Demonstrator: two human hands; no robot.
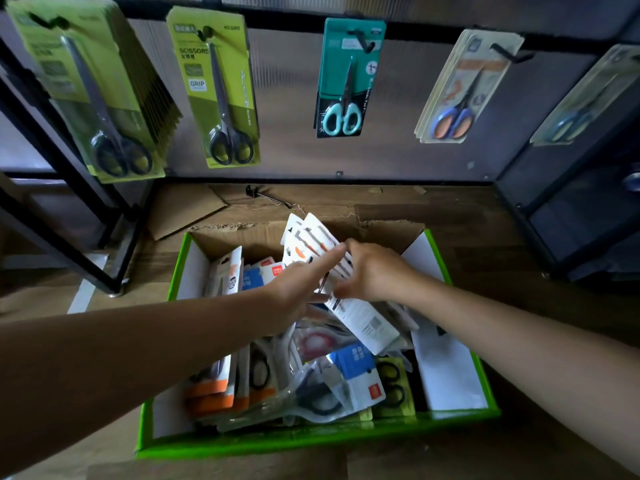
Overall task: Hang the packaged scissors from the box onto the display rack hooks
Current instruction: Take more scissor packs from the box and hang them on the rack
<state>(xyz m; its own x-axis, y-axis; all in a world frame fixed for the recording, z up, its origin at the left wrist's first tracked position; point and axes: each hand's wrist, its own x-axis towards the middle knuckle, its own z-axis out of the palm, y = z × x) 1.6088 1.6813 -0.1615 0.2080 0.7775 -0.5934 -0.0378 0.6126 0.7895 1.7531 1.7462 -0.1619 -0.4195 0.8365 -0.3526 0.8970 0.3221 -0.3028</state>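
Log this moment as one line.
stage: picking | left hand, right hand: gripping white scissor packs | over green box | none hung yet

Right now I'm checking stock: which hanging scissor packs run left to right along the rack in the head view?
Thick lime-green stack, black handles → single lime-green card → teal card → cream cards, blue-orange handles → blurred pack at edge.

A wooden floor (485, 265) fills the lower frame. On it rest a green-edged box (311, 441) at centre, flattened cardboard (187, 209) upper left, and a loose black hook (268, 197).
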